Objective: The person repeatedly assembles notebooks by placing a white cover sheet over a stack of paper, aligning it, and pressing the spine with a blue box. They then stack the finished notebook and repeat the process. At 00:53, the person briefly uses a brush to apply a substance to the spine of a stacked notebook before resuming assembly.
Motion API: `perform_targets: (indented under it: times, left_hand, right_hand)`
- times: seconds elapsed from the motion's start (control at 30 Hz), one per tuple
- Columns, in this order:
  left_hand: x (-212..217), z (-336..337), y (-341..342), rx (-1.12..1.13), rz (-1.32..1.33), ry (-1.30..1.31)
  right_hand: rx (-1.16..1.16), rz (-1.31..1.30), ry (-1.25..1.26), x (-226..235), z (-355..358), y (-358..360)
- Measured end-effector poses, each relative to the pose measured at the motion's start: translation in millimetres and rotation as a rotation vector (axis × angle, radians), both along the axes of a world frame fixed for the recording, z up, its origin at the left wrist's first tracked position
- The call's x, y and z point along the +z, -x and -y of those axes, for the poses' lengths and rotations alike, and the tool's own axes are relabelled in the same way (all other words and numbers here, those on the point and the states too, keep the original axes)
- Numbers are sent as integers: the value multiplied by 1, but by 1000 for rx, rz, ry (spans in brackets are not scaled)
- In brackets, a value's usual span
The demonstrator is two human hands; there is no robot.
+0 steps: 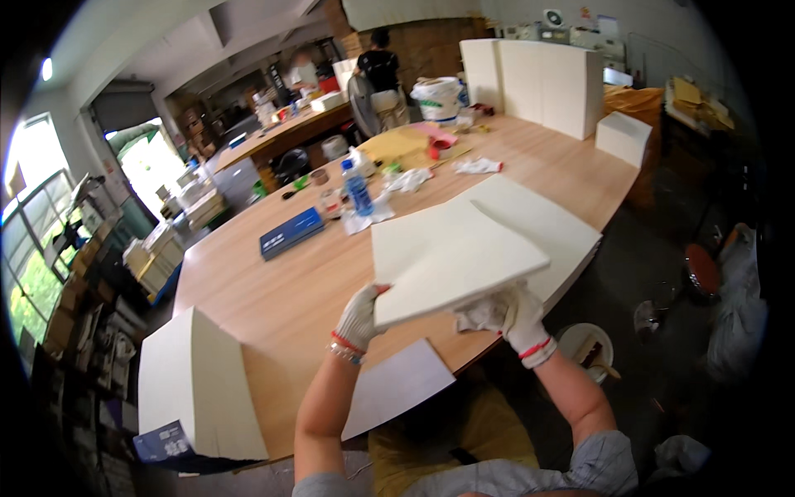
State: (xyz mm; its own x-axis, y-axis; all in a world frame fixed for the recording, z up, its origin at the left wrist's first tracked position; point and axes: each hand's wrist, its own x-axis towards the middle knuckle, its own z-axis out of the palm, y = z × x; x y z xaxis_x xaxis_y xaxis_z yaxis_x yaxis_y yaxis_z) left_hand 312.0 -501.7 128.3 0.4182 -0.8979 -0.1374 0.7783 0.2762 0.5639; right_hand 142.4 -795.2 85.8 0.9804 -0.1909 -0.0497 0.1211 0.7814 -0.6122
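Observation:
A sheaf of white paper (460, 257) slopes up off the table, its near edge raised and its surface bowed. My left hand (361, 319), in a white knit glove with a red cuff, grips its near left corner, thumb on top. My right hand (517, 317), gloved alike, is closed at the near right edge; its fingers are shaded and partly hidden beneath the sheets. Under and behind the raised sheaf lies a stack of white paper (551, 228). A loose pale sheet (402, 385) rests at the table's front edge, below my hands.
A tall paper block (186, 381) stands at the table's near left. Beyond my hands are a blue box (291, 233), a water bottle (357, 190) and crumpled gloves (478, 166). Paper stacks (538, 87) and a white bucket (437, 99) stand far back; two people work there.

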Motion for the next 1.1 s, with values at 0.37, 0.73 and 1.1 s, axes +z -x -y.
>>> perform_targets:
  times: [0.37, 0.73, 1.1]
  left_hand:
    - [-80, -199, 79, 695, 253, -634]
    - [-99, -210, 85, 766, 625, -1242]
    - [-110, -177, 222, 900, 1297, -1510]
  right_hand:
    - [469, -87, 1240, -74, -105, -141]
    - [429, -105, 1186, -80, -121, -150]
    - [395, -24, 1530, -59, -115, -138]
